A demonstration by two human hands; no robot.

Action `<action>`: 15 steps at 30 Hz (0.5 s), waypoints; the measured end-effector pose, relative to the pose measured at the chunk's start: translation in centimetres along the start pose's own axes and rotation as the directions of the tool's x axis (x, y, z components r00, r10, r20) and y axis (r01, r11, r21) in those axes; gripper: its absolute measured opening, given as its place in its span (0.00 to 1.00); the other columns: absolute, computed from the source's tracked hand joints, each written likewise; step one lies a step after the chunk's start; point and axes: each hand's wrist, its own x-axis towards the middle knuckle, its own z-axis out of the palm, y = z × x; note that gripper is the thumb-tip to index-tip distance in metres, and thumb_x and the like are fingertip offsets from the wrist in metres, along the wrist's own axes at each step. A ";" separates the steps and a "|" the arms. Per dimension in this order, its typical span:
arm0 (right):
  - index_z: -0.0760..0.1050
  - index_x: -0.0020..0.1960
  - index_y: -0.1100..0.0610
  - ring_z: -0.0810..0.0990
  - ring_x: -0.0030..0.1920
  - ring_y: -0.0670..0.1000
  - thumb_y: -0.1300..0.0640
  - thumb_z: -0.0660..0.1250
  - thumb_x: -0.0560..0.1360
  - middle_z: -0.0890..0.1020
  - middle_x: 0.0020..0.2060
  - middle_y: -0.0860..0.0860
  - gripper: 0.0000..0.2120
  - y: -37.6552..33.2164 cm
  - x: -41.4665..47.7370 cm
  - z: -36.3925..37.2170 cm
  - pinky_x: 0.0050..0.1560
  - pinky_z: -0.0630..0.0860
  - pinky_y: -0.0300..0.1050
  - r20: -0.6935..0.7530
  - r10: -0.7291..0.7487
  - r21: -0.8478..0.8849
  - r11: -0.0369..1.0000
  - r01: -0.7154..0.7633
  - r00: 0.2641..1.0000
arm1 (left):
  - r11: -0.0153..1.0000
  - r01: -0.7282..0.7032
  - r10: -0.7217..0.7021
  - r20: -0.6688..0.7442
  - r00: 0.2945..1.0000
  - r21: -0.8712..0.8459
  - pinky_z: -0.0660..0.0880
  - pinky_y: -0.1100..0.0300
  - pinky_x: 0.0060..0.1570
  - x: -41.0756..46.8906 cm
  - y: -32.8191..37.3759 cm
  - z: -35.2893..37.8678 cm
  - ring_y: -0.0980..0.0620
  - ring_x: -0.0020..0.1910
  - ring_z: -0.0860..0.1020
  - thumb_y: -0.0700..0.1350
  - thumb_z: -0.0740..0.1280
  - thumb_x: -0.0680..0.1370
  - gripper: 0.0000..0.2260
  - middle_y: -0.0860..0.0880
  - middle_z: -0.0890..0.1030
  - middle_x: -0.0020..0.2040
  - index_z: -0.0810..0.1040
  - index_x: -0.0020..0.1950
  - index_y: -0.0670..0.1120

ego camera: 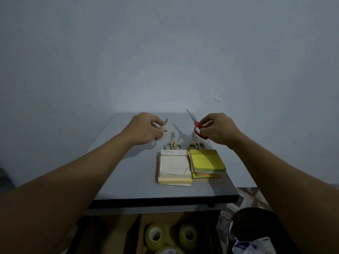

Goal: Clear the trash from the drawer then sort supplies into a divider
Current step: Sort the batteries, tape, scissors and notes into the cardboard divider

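The left hand [143, 130] reaches over the far left part of the grey table [128, 171], its fingers curled round the handles of a pair of cream scissors [163, 133], whose blade tip pokes up past the knuckles. Just right of it, two more pairs of cream scissors [172, 144] [196, 143] lie flat on the tabletop, side by side, blades pointing away.

In front of them sit two paper stacks, touching each other. On the left is a lined notepad pile [174, 167]; its top sheet bears faint print that is too dim to read. On the right is a stack of sticky notes [207, 161] with a yellow-green block on top.

Above the sticky notes, the right hand [218, 129] pinches the handle of red scissors [197, 130], holding them off the table, blades closed and angled up to the left.

Below the table edge, the open drawer [110, 233] holds clear tape rolls [156, 235] [188, 234]. A black bin [256, 213] stands at the lower right with a white wrapper [251, 246] inside, its lettering illegible.
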 end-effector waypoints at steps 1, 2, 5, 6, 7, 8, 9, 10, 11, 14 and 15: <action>0.80 0.57 0.56 0.82 0.50 0.54 0.57 0.73 0.72 0.84 0.51 0.54 0.13 -0.6 -0.5 -0.5 0.52 0.82 0.51 -0.005 -0.010 0.014 1.000 0.010 1.000 | 1.000 -0.005 0.004 -0.014 1.000 -0.009 0.71 0.67 0.40 -0.7 0.2 -0.9 0.56 0.46 0.81 0.43 0.73 0.73 0.15 0.49 0.84 0.49 0.83 0.59 0.50; 0.80 0.57 0.56 0.82 0.50 0.53 0.58 0.72 0.73 0.84 0.51 0.53 0.13 -1.3 -1.1 -1.1 0.53 0.82 0.52 -0.010 -0.023 0.031 0.999 0.023 1.000 | 1.000 -0.008 0.008 -0.032 0.999 -0.013 0.71 0.68 0.39 -1.5 0.3 -1.8 0.58 0.45 0.80 0.43 0.73 0.73 0.14 0.51 0.84 0.48 0.83 0.58 0.51; 0.79 0.59 0.56 0.83 0.48 0.53 0.59 0.71 0.73 0.84 0.50 0.53 0.14 -3.4 -3.3 -2.4 0.53 0.82 0.53 -0.021 -0.063 0.088 0.994 0.065 0.998 | 1.000 -0.015 0.014 -0.088 0.996 -0.011 0.72 0.69 0.40 -4.4 0.5 -4.5 0.60 0.45 0.80 0.43 0.73 0.72 0.13 0.54 0.84 0.46 0.84 0.56 0.52; 0.80 0.58 0.55 0.83 0.48 0.52 0.59 0.71 0.73 0.84 0.49 0.53 0.13 -4.0 -4.2 -2.6 0.52 0.82 0.52 -0.029 -0.075 0.103 0.992 0.078 0.997 | 1.000 -0.015 0.014 -0.103 0.995 -0.008 0.73 0.67 0.43 -5.6 0.4 -5.4 0.59 0.46 0.81 0.43 0.73 0.72 0.13 0.53 0.84 0.46 0.85 0.55 0.52; 0.80 0.58 0.55 0.82 0.47 0.52 0.59 0.71 0.73 0.84 0.49 0.52 0.13 -4.6 -5.1 -2.8 0.51 0.82 0.51 -0.038 -0.085 0.116 0.989 0.089 0.996 | 1.000 -0.015 0.014 -0.116 0.993 -0.008 0.75 0.65 0.46 -6.9 0.3 -6.2 0.58 0.47 0.81 0.43 0.73 0.71 0.13 0.53 0.84 0.47 0.85 0.55 0.52; 0.80 0.57 0.54 0.82 0.46 0.51 0.58 0.71 0.73 0.84 0.48 0.52 0.13 -5.0 -6.0 -2.9 0.49 0.82 0.50 -0.044 -0.091 0.134 0.986 0.096 0.995 | 1.000 -0.013 0.012 -0.126 0.992 -0.012 0.76 0.62 0.48 -8.2 0.2 -6.9 0.58 0.47 0.81 0.44 0.73 0.72 0.12 0.54 0.85 0.48 0.85 0.55 0.53; 0.81 0.56 0.53 0.83 0.46 0.50 0.59 0.71 0.72 0.84 0.47 0.51 0.13 -5.5 -7.1 -2.9 0.47 0.82 0.48 -0.048 -0.096 0.155 0.983 0.103 0.994 | 1.000 -0.011 0.008 -0.133 0.991 -0.021 0.76 0.62 0.48 -9.5 0.0 -7.6 0.58 0.47 0.82 0.44 0.73 0.72 0.12 0.55 0.85 0.48 0.86 0.54 0.53; 0.81 0.56 0.52 0.83 0.46 0.50 0.59 0.71 0.72 0.84 0.47 0.50 0.13 -5.8 -8.2 -2.9 0.46 0.81 0.47 -0.048 -0.101 0.175 0.979 0.108 0.994 | 0.999 -0.006 0.002 -0.136 0.991 -0.033 0.76 0.63 0.47 -11.0 -0.2 -8.2 0.59 0.46 0.82 0.45 0.73 0.73 0.11 0.56 0.85 0.47 0.86 0.54 0.54; 0.81 0.55 0.51 0.83 0.46 0.50 0.58 0.72 0.71 0.84 0.47 0.49 0.13 -6.2 -9.2 -2.7 0.46 0.81 0.47 -0.042 -0.106 0.191 0.975 0.112 0.993 | 0.999 0.001 -0.007 -0.138 0.990 -0.047 0.75 0.64 0.46 -12.4 -0.5 -8.7 0.60 0.45 0.82 0.45 0.73 0.73 0.10 0.57 0.85 0.46 0.86 0.54 0.54; 0.81 0.57 0.51 0.83 0.47 0.49 0.58 0.72 0.70 0.84 0.48 0.48 0.15 -6.9 -12.8 -2.0 0.48 0.82 0.50 0.010 -0.118 0.216 0.970 0.113 0.993 | 0.998 0.012 -0.020 -0.132 0.991 -0.065 0.76 0.64 0.45 -16.9 -1.5 -9.4 0.62 0.41 0.82 0.49 0.74 0.72 0.10 0.58 0.85 0.43 0.86 0.53 0.55; 0.81 0.58 0.52 0.83 0.47 0.49 0.58 0.72 0.70 0.84 0.49 0.48 0.16 -7.0 -14.0 -1.7 0.49 0.82 0.50 0.026 -0.124 0.226 0.967 0.115 0.992 | 0.998 0.012 -0.019 -0.125 0.992 -0.061 0.78 0.63 0.45 -18.4 -2.0 -9.5 0.62 0.41 0.82 0.50 0.74 0.71 0.11 0.58 0.85 0.42 0.86 0.52 0.56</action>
